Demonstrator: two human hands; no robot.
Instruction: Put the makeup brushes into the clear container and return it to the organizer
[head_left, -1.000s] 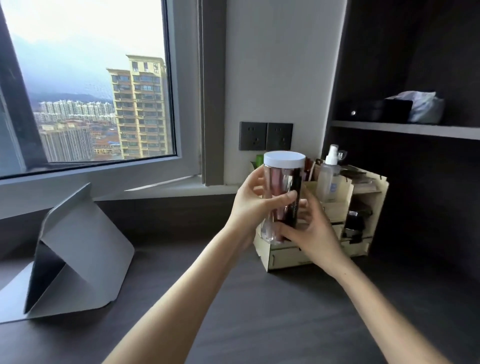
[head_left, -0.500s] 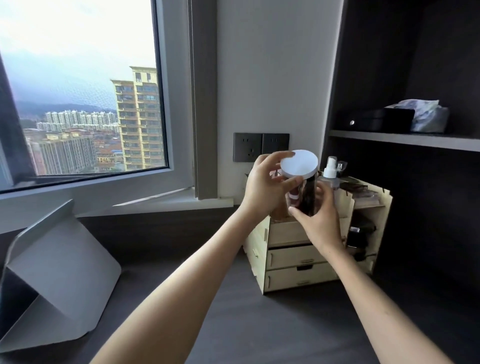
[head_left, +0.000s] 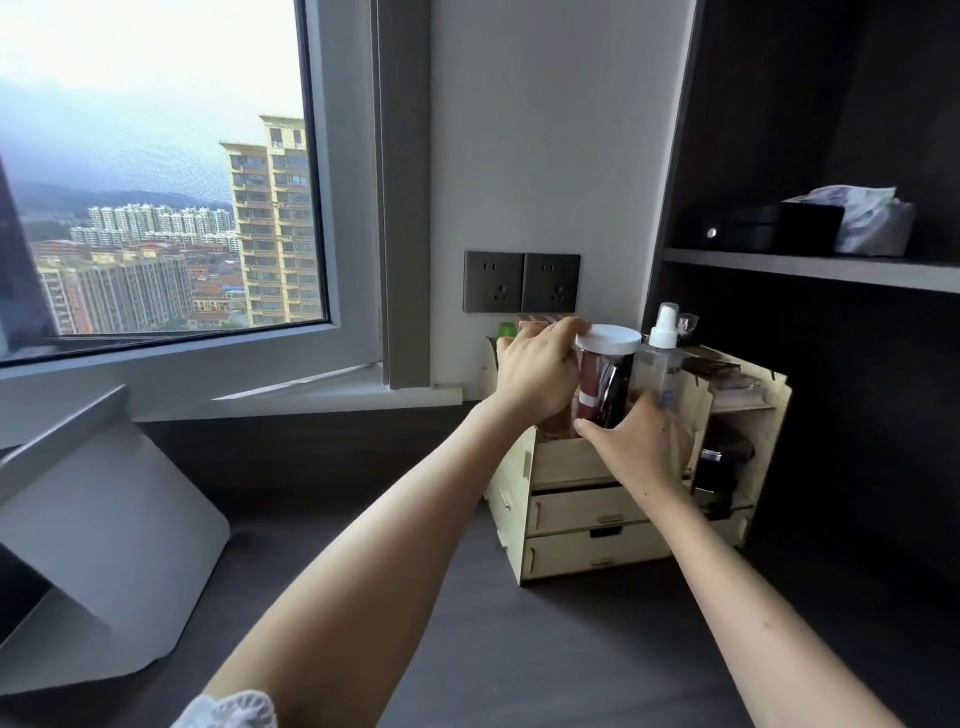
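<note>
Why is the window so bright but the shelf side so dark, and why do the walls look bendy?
Head view: daylight floods through the window, washing the sky out white, while the dark shelf gets little light. Head view: the wide-angle lens bows straight edges near the frame's sides. Head view: the clear container, held by both hands, stays fairly sharp; its contents look dim.

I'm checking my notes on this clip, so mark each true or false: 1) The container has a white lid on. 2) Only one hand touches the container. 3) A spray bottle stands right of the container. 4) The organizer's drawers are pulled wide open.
1) True: the clear container carries a white lid.
2) False: the left hand and right hand both hold it.
3) True: the spray bottle stands there.
4) False: the organizer drawers look closed.
</note>
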